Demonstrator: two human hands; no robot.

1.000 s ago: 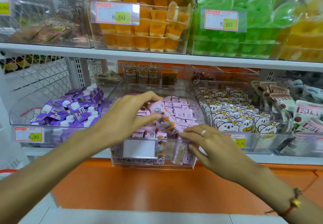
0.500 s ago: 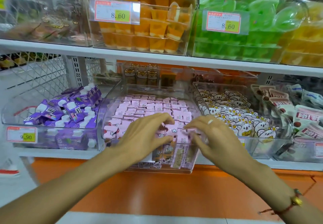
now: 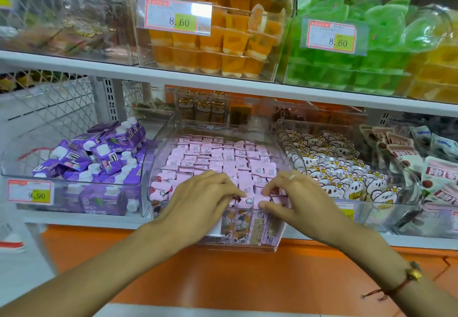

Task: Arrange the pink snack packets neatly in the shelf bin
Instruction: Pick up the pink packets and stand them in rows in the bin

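Both hands work at the front edge of the clear bin (image 3: 158, 158), where the left hand (image 3: 198, 200) and right hand (image 3: 295, 197) pinch pink packets (image 3: 223, 158) with curled fingertips, the rows behind lying uncovered.

I read the scene as bright and evenly lit, with only faint shadows. Where the hands meet, pink snack packets (image 3: 223, 158) are sharp. Above and left of them, glare whitens a price tag (image 3: 178, 15). Far left and right, bins blur and shelf lines bow.
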